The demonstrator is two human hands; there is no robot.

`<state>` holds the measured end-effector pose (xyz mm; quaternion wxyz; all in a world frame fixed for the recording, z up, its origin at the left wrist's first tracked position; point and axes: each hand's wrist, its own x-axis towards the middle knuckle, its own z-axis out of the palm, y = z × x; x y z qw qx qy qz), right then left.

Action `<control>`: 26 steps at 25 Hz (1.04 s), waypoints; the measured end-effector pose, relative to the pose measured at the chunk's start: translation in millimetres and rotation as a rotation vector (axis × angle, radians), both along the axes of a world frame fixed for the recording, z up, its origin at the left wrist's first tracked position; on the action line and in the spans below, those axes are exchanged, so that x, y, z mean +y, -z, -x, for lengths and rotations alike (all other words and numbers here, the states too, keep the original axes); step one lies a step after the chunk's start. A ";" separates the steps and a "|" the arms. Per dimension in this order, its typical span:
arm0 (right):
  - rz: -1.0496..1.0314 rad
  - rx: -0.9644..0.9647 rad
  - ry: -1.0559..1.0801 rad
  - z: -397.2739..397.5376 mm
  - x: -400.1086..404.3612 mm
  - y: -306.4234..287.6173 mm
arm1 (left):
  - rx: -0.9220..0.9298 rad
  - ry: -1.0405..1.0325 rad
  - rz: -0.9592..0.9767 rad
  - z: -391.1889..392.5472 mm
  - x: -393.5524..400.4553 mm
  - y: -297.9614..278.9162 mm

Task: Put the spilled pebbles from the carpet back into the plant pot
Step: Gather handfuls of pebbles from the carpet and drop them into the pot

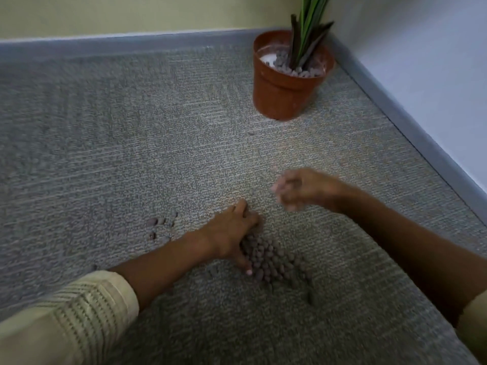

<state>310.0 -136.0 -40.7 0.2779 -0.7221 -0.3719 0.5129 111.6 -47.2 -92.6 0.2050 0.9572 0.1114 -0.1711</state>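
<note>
The left hand (228,233) lies flat on the grey woven carpet (105,143), its fingers spread against the edge of a heap of small brown-grey pebbles (274,262). The right hand (303,189) hovers above the carpet, blurred; its fingers look curled, but whether they hold anything I cannot tell. A few stray pebbles (160,225) lie left. The terracotta-coloured plastic plant pot (284,93) stands in the corner.
</note>
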 end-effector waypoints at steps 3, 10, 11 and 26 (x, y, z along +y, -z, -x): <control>0.251 -0.347 -0.329 23.0 -28.0 30.5 | -0.079 -0.075 0.064 -0.6 -11.2 5.0; 0.007 -0.595 -0.384 40.5 -42.3 45.9 | -0.119 -0.221 0.099 -9.8 -8.0 -4.9; -0.010 -0.623 -0.375 46.9 -42.3 49.6 | -0.088 -0.203 0.072 -11.5 -8.7 -5.7; -0.132 -0.641 -0.239 79.6 -27.0 49.2 | 0.032 -0.944 1.386 -19.0 44.8 -21.1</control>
